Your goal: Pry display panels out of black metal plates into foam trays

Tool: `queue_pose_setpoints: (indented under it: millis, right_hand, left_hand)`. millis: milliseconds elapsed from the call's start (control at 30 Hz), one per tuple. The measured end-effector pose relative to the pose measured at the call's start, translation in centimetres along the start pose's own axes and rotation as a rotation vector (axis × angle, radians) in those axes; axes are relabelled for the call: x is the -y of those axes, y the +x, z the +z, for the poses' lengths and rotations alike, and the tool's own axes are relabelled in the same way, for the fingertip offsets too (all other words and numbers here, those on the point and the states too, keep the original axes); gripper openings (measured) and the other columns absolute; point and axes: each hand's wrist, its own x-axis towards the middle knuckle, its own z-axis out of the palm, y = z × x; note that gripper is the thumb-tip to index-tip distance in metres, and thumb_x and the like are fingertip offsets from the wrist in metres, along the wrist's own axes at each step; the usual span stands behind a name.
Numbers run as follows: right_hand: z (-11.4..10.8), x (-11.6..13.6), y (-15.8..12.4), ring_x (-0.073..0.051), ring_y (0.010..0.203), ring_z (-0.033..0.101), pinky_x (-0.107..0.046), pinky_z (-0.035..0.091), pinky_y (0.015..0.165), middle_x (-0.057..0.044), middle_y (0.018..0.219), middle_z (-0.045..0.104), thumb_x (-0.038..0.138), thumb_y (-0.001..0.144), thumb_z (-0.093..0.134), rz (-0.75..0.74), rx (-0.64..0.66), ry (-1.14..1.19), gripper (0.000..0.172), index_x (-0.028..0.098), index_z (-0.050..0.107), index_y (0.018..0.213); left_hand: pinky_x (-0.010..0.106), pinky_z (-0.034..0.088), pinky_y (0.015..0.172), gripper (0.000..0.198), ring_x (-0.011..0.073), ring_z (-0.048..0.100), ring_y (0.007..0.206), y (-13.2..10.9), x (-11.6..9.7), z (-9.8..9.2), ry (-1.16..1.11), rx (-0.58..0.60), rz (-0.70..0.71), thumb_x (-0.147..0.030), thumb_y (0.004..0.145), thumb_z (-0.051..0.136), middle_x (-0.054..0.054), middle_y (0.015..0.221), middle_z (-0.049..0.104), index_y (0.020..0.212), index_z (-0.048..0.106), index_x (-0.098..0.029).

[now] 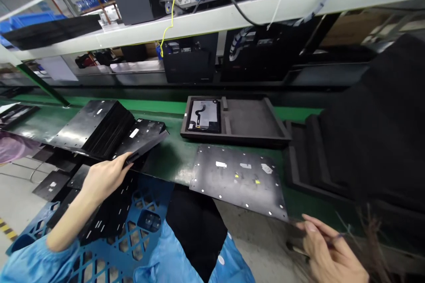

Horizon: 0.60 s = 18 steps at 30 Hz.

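My left hand (108, 179) pinches the near corner of a thin dark panel (149, 145), tilted up at the bench's front edge. Beneath and behind it lies another dark panel with a white label (141, 130), beside a tall stack of dark panels (88, 119). In front of me a flat dark plate (239, 181), with white labels and yellow marks, overhangs the bench edge slightly. Close to its near right corner is my right hand (332, 247), thumb and fingers drawn together. Whatever they hold is too small or blurred to name.
A black foam tray (279, 130) at the back holds a screen-like module (204, 115) in its left compartment. More foam trays (315, 159) stand at right, near a brown bundle of thin strands (372, 230). A blue plastic crate (133, 239) and more panels sit below left.
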Motion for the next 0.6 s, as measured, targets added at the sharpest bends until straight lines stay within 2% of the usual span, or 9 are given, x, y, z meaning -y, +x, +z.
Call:
queue_pose_setpoints:
  millis: [67,133,233,333,400,500,600]
  right_hand:
    - [0.2,0.2,-0.1,-0.023,0.062,0.051,-0.041,0.039,0.050,-0.005,0.090,0.072,0.073,0.077,0.084,0.028,-0.008,0.054,0.044,0.039,0.081,0.106]
    - [0.3,0.2,-0.2,-0.020,0.059,0.047,-0.037,0.034,0.047,-0.005,0.090,0.071,0.072,0.077,0.086,0.041,-0.011,0.087,0.047,0.036,0.081,0.107]
    - [0.1,-0.3,-0.3,-0.015,0.056,0.043,-0.031,0.031,0.045,-0.004,0.089,0.071,0.071,0.077,0.088,0.043,-0.028,0.113,0.052,0.029,0.082,0.108]
    - [-0.5,-1.0,-0.2,-0.013,0.055,0.040,-0.028,0.032,0.045,-0.003,0.088,0.071,0.071,0.077,0.088,0.062,-0.029,0.116,0.056,0.026,0.082,0.111]
    - [-0.9,-1.5,-0.1,-0.012,0.056,0.041,-0.027,0.033,0.046,-0.003,0.088,0.071,0.071,0.079,0.088,0.075,-0.030,0.117,0.058,0.024,0.081,0.113]
    - [-1.5,-2.3,0.0,-0.011,0.056,0.043,-0.025,0.034,0.047,-0.003,0.083,0.070,0.071,0.079,0.088,0.071,-0.060,0.118,0.064,0.019,0.080,0.115]
    - [-1.8,-2.9,-0.2,-0.009,0.054,0.041,-0.024,0.032,0.047,-0.002,0.081,0.068,0.070,0.080,0.088,0.088,-0.072,0.141,0.066,0.017,0.078,0.117]
  left_hand:
    - [0.038,0.067,0.069,0.040,0.0273,0.085,0.080,-0.1,0.0,-1.8,-0.029,-0.097,0.117,-0.047,0.114,0.047,0.001,0.100,0.088,0.141,0.071,-0.028]
    - [0.038,0.070,0.079,0.039,0.0241,0.086,0.090,-0.3,-1.3,-3.0,-0.111,-0.206,0.260,-0.037,0.113,0.054,-0.002,0.111,0.088,0.150,0.064,-0.033]
    - [0.037,0.070,0.101,0.067,0.0198,0.083,0.112,-0.3,-5.1,-3.8,-0.258,-0.376,0.430,-0.017,0.107,0.061,-0.002,0.136,0.081,0.170,0.042,-0.030]
    - [0.035,0.063,0.116,0.079,0.0172,0.079,0.123,0.6,-9.7,-3.6,-0.379,-0.468,0.510,-0.006,0.103,0.062,0.003,0.139,0.080,0.175,0.033,-0.020]
    - [0.036,0.057,0.123,0.073,0.0179,0.076,0.130,1.5,-12.8,-3.1,-0.434,-0.529,0.562,-0.003,0.102,0.058,0.006,0.138,0.080,0.172,0.039,-0.015]
    - [0.042,0.050,0.130,0.049,0.0233,0.075,0.133,2.7,-17.4,-2.1,-0.435,-0.646,0.645,-0.005,0.103,0.056,0.008,0.140,0.079,0.152,0.063,-0.010]
    - [0.043,0.055,0.125,0.031,0.0269,0.076,0.130,3.5,-21.4,-0.9,-0.373,-0.684,0.715,-0.018,0.106,0.063,0.007,0.145,0.077,0.134,0.076,-0.014]
